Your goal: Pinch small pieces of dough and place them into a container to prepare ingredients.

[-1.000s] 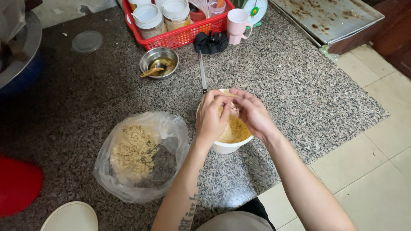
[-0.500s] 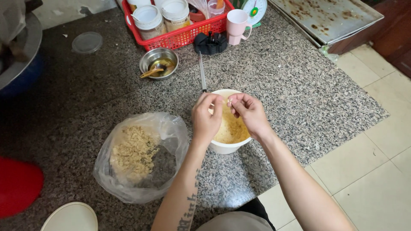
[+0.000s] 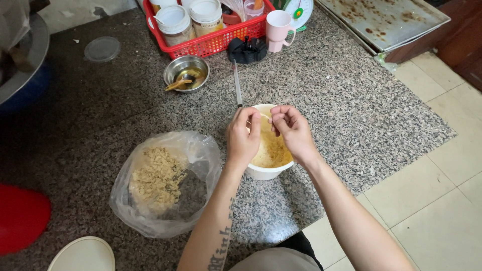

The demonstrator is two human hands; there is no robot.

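White bowl (image 3: 266,173) sits under left hand (image 3: 243,138) and right hand (image 3: 295,131), both pinching one small yellowish bit (image 3: 264,116).

A slab of speckled grey granite (image 3: 351,100) lies flat on the ground and fills most of the view, its right edge cut on a slant. Beyond that edge the floor is pale cream tile (image 3: 442,200) with thin dark grout lines. At the top right a rust-spotted metal tray (image 3: 386,20) rests against the slab's corner, with dark brown wooden furniture (image 3: 464,50) just beside it. Soft, even daylight falls across everything, without hard shadows.
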